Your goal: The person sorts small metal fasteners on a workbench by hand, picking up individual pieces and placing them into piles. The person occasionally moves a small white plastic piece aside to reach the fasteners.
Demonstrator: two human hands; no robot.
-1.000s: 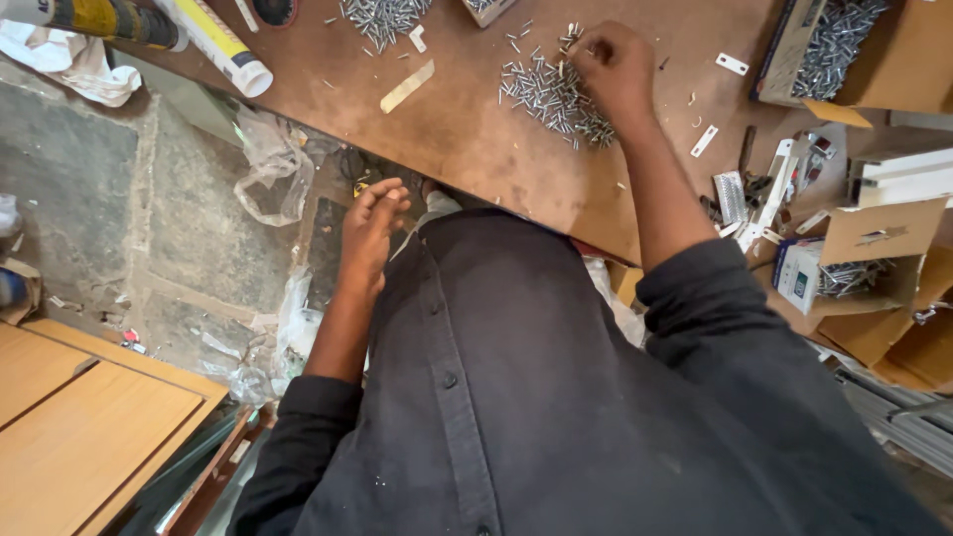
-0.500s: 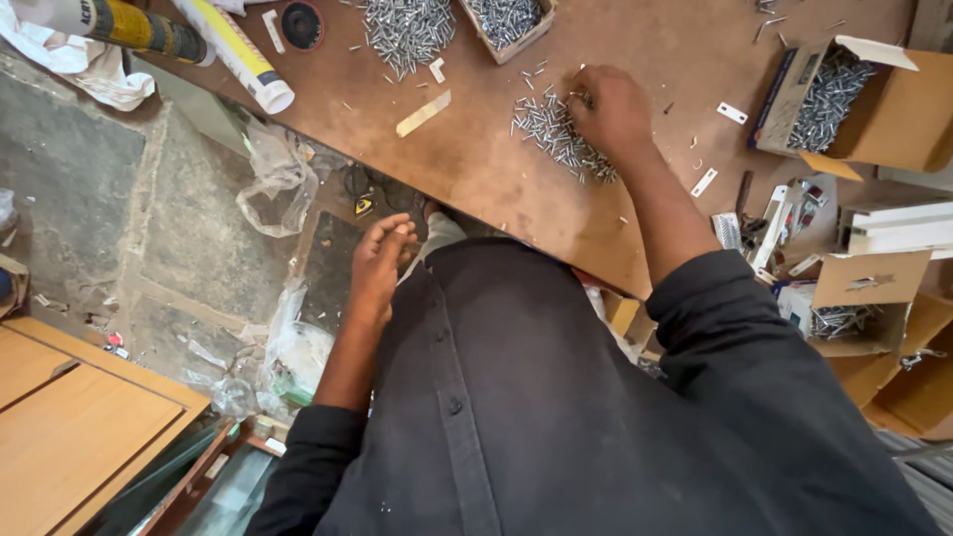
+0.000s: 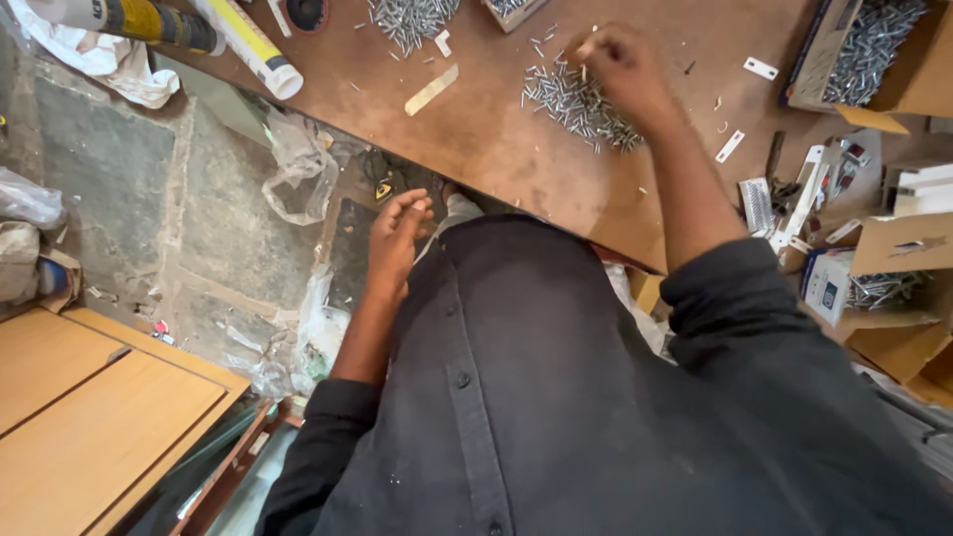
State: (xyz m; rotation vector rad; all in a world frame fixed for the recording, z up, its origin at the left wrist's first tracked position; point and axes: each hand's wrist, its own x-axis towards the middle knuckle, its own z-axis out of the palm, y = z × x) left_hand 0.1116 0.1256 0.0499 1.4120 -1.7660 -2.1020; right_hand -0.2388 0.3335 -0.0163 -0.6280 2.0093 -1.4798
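Brown workbench [image 3: 496,139] carries scattered screw heaps, a wooden strip [image 3: 431,89] and two sealant tubes [image 3: 248,45] at its left end. Right hand [image 3: 620,65], fingers pinched shut on something small, rests on the nearest screw pile [image 3: 576,99]. Left hand [image 3: 397,238] hangs loosely open below the bench edge, empty. Open cardboard boxes [image 3: 864,45] of screws stand at right.

The right hand [image 3: 617,67] is curling over the heap of screws [image 3: 578,102], hiding its own fingertips; whether they are pinching anything is not showing. The left hand [image 3: 395,238] is hanging below the table [image 3: 496,149] edge, its palm turning out of sight. The top edge is cutting off a second screw heap [image 3: 409,18], a cardboard box [image 3: 874,50] and two sealant tubes [image 3: 189,30]. The dark shirt [image 3: 556,397] is covering the lap.
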